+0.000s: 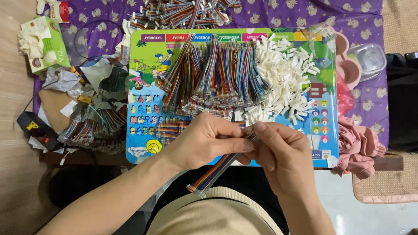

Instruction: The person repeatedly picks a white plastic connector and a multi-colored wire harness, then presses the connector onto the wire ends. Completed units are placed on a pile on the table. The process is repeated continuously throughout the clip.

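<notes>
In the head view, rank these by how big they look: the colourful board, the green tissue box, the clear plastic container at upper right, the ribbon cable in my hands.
1. Colourful board, far the largest.
2. Green tissue box.
3. Ribbon cable and clear plastic container look about alike; the cable is nearer the camera and partly hidden by the hands, so no ranking.

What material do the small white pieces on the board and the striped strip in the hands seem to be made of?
White pieces: probably hard moulded plastic, matte, uniform blocky shapes. Striped strip: looks like a flat ribbon of plastic-coated wires, many-coloured and bending softly; the left hand and right hand pinch its top end.
</notes>
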